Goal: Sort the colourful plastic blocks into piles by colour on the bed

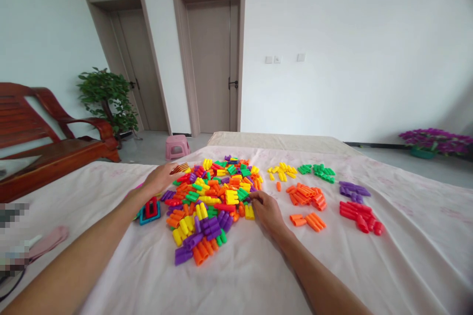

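Observation:
A mixed pile of plastic bullet-shaped building blocks (pixel 210 189) in yellow, orange, green, purple and red lies on the cloth between my hands. My left hand (pixel 164 177) is at the pile's far left edge, beside a dark striped patch (pixel 180 168) that I cannot make out; its fingers do not show clearly. At the right edge of the pile, my right hand (pixel 265 210) has its fingers bent and close together near a green block (pixel 243 194). Whatever those fingertips hold, if anything, is hidden.
Right of the pile lie colour groups: yellow blocks (pixel 283 171), green blocks (pixel 323 172), orange blocks (pixel 306 194), purple blocks (pixel 354 190) and red blocks (pixel 356 210). Flat coloured frames (pixel 150 211) lie under my left forearm. A pink stool (pixel 177 146) stands beyond the cloth-covered table (pixel 254 266).

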A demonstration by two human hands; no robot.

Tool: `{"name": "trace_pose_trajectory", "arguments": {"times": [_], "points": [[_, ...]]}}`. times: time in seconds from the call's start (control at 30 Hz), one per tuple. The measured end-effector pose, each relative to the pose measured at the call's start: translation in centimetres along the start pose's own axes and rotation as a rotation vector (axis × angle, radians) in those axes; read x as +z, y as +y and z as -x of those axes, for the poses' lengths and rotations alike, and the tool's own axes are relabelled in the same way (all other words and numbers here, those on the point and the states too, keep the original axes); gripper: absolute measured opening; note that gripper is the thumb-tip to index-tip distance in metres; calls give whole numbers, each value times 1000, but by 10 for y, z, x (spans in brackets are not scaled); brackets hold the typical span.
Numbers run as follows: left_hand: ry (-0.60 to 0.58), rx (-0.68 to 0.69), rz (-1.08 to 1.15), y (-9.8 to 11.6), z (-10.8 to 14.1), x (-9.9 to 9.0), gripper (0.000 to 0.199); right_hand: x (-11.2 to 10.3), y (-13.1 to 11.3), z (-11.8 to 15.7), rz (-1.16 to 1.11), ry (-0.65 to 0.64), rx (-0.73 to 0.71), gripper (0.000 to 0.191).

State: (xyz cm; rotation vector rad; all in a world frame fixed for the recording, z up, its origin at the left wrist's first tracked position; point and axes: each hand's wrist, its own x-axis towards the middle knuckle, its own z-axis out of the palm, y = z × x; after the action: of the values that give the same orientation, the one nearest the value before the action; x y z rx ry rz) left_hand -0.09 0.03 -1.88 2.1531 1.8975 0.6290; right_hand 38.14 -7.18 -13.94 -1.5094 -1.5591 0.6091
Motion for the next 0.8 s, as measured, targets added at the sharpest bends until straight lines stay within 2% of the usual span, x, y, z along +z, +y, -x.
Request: {"name": "trace_pose_trajectory", "arguments": {"times": [0.07, 0.13, 0.2, 0.3, 0.4, 0.53, 0.7, 0.8], "points": [[-7, -42, -272, -16, 8, -14, 37, 0, -1, 0, -3, 0, 2, 38], [-47, -114, -437, -28, 16, -23, 31, -1, -2, 1, -3, -1, 5, 37], [-70, -165, -496, -32, 22, -28, 27, -2, -3, 1, -2, 0, 9, 37], [-59, -142, -490, -21, 21, -24, 30, -2, -5, 1, 0, 2, 13, 37], [-67, 25, -364, 6, 8, -3, 27, -2, -5, 1, 2, -1, 13, 37], [-98, 184, -287, 48, -22, 38, 29, -2, -5, 1, 11, 8, 9, 37], [-127, 168, -333, 85, -58, 88, 24, -1, -2, 0, 2, 7, 9, 37], [-182, 162, -337, 94, -73, 108, 38, -1, -1, 0, -6, 2, 17, 36]]}}
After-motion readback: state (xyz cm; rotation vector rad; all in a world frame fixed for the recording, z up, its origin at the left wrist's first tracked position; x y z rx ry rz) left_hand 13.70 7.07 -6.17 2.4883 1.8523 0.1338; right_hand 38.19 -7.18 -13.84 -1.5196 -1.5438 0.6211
